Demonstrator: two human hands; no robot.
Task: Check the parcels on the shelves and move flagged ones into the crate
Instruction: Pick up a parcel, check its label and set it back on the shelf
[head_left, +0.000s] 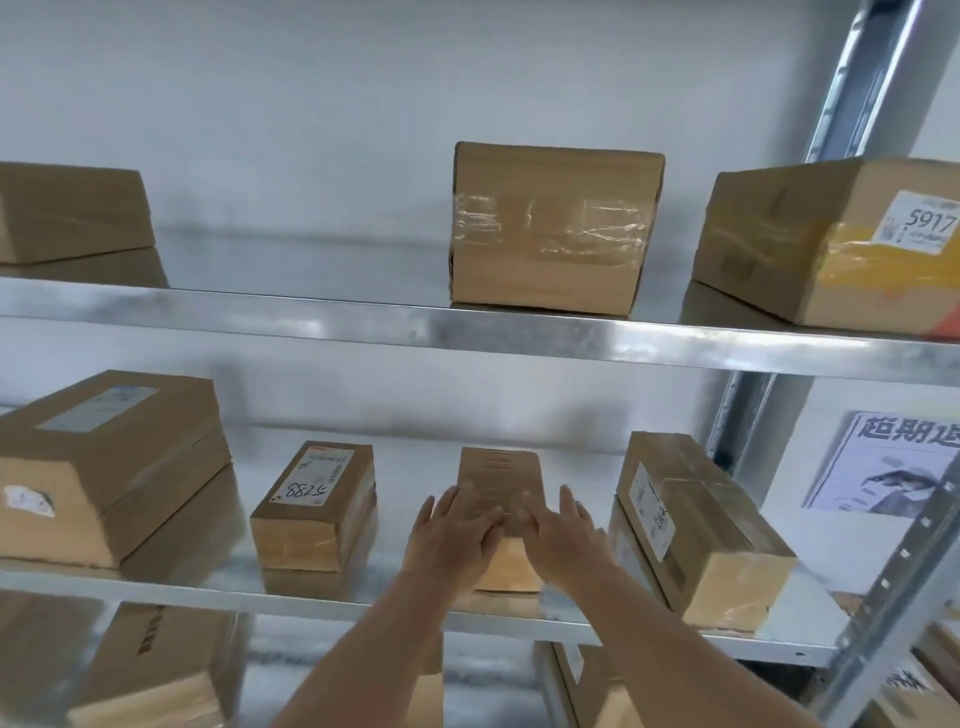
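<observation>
- both hands lie open on the small box (500, 486) at the middle of the middle shelf (363, 605): left hand (457, 535) and right hand (558, 538) rest flat on its top with fingers spread, not gripping it.
- the crate is not in view.
- with only flat palms on it, the box could slide or tip off the near shelf edge if pulled.
- its label is blurred, so a flag could be misread.
- the 5288 box (317, 506) sits near on the left and the taped box (696, 525) on the right; a sideways swing could knock either.
- lifting high could bump the upper shelf (467, 327).
</observation>
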